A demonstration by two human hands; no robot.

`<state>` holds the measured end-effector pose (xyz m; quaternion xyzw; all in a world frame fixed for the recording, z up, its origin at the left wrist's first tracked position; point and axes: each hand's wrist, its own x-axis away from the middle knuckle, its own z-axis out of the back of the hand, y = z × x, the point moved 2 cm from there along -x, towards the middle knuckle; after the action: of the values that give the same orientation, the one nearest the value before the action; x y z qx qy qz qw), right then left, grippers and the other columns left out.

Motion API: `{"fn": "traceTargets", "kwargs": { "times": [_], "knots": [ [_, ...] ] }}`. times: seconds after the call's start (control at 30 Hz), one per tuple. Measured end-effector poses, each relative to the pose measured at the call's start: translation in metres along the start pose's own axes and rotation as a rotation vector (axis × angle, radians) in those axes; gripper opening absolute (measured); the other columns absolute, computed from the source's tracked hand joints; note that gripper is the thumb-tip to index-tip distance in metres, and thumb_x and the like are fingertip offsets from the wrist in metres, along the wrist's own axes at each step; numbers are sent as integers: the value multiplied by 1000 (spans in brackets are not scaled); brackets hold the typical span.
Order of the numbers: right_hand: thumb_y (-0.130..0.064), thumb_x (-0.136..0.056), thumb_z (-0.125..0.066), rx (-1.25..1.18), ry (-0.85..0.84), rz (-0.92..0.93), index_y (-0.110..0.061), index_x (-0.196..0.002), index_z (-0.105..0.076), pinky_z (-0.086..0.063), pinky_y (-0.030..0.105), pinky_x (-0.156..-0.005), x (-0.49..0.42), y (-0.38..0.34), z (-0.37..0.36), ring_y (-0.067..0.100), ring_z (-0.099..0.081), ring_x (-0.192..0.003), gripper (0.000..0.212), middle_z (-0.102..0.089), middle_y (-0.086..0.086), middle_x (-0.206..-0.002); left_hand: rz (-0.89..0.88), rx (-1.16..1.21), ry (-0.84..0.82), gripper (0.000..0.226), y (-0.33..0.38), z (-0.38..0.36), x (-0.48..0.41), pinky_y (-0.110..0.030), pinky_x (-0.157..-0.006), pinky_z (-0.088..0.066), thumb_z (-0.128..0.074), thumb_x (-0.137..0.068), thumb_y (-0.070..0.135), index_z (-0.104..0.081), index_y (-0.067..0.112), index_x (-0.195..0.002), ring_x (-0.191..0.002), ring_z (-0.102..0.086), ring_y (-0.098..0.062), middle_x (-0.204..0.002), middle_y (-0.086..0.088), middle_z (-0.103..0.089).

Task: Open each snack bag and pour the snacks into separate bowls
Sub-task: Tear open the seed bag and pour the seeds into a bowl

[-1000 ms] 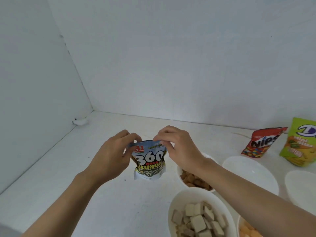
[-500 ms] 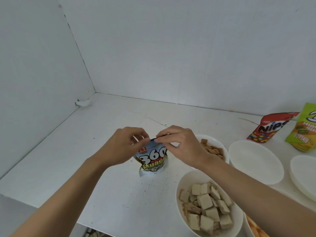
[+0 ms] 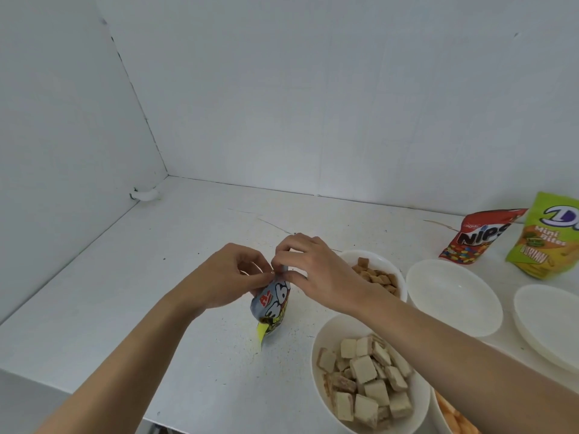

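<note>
At the middle of the white table (image 3: 150, 296), between the two hands, the small snack bag (image 3: 274, 305) stands tilted. Its lower corner appears to rest on the surface just left of the filled bowls.

**Step in hand:** opening this bag.
- The left hand (image 3: 232, 277) pinches the top edge between thumb and forefinger, with the other fingers curled.
- The right hand (image 3: 316, 270) pinches the same edge directly beside it, and the fingertips (image 3: 282, 261) of both hands nearly meet.
- Whether the seal has begun to part cannot be determined, because the fingers cover it.

**Next move (judgement):**
- Pull the two pinch points apart in opposite directions to tear the seal.
- Keep the pouch upright so nothing spills.
- Tip the bag over the nearer empty bowl (image 3: 454, 296).
- A second empty bowl (image 3: 548, 324) lies further right.

**Materials and shapes:**
- The small bag is a thin, glossy printed film pouch, flat and creased.
- The bowls are smooth, white and round.
- The near bowl (image 3: 314, 364) holds pale, matte, square-edged wafer pieces.
- The bowl behind it (image 3: 376, 256) holds small brown pillow-shaped pieces.
- A red bag (image 3: 479, 239) and a green bag (image 3: 545, 239), both glossy pouches, stand unopened at the far right.
- The tabletop is matte and dotted with fine specks.
</note>
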<state>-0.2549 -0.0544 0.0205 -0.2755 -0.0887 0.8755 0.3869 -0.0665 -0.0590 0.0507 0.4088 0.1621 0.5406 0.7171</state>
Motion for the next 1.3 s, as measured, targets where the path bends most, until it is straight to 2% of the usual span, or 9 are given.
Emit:
{"fn": "traceTargets", "kwargs": {
  "times": [0.17, 0.33, 0.5, 0.7, 0.83, 0.97, 1.07, 1.2, 1.3],
  "knots": [
    [-16, -90, -72, -17, 106, 52, -20, -97, -75, -46, 39, -89, 5, 1, -1, 15, -52, -109, 9, -61, -7, -110, 3, 266, 107, 6, -2, -9, 12, -15, -69, -54, -76, -87, 14, -74, 9, -87, -76, -77, -18, -78, -5, -79],
    [-6, -92, -68, -34, 60, 132, -14, -95, -75, -50, 38, -74, 2, -3, 0, 17, -54, -93, 11, -64, -3, -102, -109, 417, 180, 6, -13, -20, 21, -37, -85, -62, -79, -83, 3, -76, 6, -88, -81, -77, -29, -81, -13, -78],
    [1, -92, -64, -12, 39, 149, -11, -94, -74, -51, 39, -71, 0, -1, 2, 21, -57, -90, 15, -66, -1, -100, -407, 106, 116, 20, -23, -11, 27, -25, -90, -58, -72, -90, 7, -79, 17, -107, -97, -74, -10, -102, 9, -79],
    [0, -97, -56, -48, -69, 147, -7, -96, -71, -52, 39, -76, 0, -8, 4, 19, -61, -90, 16, -66, 0, -103, -702, -206, 268, 12, -22, -7, 21, -29, -72, -58, -74, -90, 28, -81, 20, -95, -86, -70, -1, -93, 13, -75],
    [7, -96, -51, -30, -99, 139, -5, -100, -68, -52, 40, -73, 3, -4, 7, 21, -60, -86, 21, -64, 4, -99, -753, -394, 300, 21, -24, -7, 16, -34, -70, -51, -60, -97, 36, -76, 23, -99, -82, -65, -7, -98, 15, -70],
    [17, -90, -52, 33, -89, 125, -3, -106, -68, -54, 40, -80, 11, 8, 21, 24, -61, -95, 30, -67, 8, -106, -797, -541, 229, 24, -25, 11, 15, -34, -74, -53, -54, -101, 33, -72, 18, -105, -91, -63, -8, -105, 10, -67],
    [20, -87, -52, 103, -64, 150, -5, -104, -66, -54, 40, -76, 16, 16, 33, 24, -58, -96, 33, -66, 6, -106, -814, -630, 217, 26, -24, 31, 13, -35, -72, -54, -51, -101, 32, -71, 16, -108, -90, -64, -15, -108, 5, -66],
    [11, -85, -60, 199, -35, 177, -10, -100, -65, -53, 39, -70, 14, 11, 32, 24, -56, -91, 27, -65, 3, -100, -783, -751, 224, 22, -20, 37, 9, -30, -66, -49, -50, -103, 36, -70, 28, -107, -75, -60, -13, -112, 8, -60],
    [-6, -92, -59, 188, -43, 133, -17, -107, -63, -50, 40, -76, 16, 12, 25, 21, -53, -96, 19, -62, -2, -104, -761, -700, 137, 21, -16, 26, 10, -25, -68, -50, -52, -100, 42, -66, 31, -110, -79, -59, -5, -121, 10, -54]
  ]
}}
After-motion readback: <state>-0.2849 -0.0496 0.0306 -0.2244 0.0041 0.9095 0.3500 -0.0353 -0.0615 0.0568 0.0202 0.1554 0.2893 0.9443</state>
